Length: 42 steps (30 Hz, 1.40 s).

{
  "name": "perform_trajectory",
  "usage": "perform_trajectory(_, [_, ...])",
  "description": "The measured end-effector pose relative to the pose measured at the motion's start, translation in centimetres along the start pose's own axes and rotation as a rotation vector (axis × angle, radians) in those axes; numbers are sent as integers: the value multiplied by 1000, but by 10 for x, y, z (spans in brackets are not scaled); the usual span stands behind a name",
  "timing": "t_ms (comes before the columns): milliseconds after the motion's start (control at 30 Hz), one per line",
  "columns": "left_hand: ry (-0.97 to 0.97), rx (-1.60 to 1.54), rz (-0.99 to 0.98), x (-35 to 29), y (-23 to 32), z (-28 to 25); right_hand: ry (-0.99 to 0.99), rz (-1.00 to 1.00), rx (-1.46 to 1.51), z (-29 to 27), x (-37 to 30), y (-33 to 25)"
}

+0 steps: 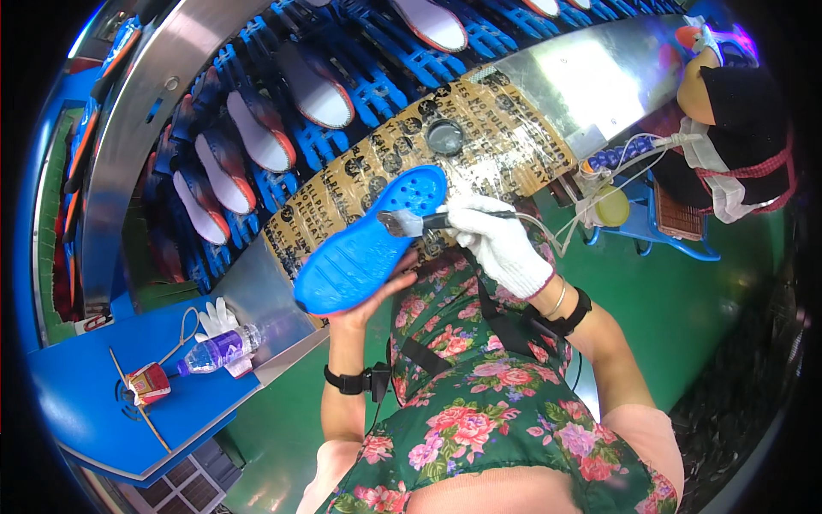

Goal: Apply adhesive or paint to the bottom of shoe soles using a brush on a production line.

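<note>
My bare left hand (383, 295) supports a bright blue shoe sole (347, 267) from below, its fingers partly hidden under it. The sole's inner face is up, with small round holes toward the far end and ridges toward the near end; its surface looks wet. In a white knit glove, my right hand (495, 244) grips a flat brush (413, 224) by its dark handle. The bristles rest on or just over the middle of the sole. Beyond the sole, a small round dish (445, 137) sits on a ledge covered with printed brown tape (522, 141).
Shoe uppers with white undersides (257, 128) lie on blue racks along the far side. On a blue table (77, 403) at left are a plastic bottle (218, 349), white gloves (218, 317) and a red tub (151, 383). Another person (736, 103) is at the right, beside a blue stool (685, 248).
</note>
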<state>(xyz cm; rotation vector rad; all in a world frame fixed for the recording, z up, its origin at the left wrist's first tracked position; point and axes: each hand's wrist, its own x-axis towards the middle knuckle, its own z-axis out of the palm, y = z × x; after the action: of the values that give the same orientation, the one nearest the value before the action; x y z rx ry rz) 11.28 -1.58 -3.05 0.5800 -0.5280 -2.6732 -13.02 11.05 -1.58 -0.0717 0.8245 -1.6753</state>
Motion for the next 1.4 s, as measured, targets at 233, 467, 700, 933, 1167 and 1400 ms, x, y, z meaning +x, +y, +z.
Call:
perform_trajectory(233, [-198,-511,-3,-13,-28,1,-44,-68,-83,17,-6,-12])
perform_trajectory(467, [-362,-509,-5,13,-59,42,-174,-428,-493,52,-28,-41])
perform_trajectory(700, [-372,-506,-35,30,-76,61,-295,-1042,-957,80,-28,-77])
perform_trajectory(933, [-35,-15,33,24,-79,46,-321,-1501,-1338,88,-20,-87])
perform_trajectory(1167, [138,15,144,25,-77,54,-418,-1200,-1166,82,-39,-58])
perform_trajectory(1400, [52,44,165,34,-69,39,-278,-1312,-1244,76,-31,-53])
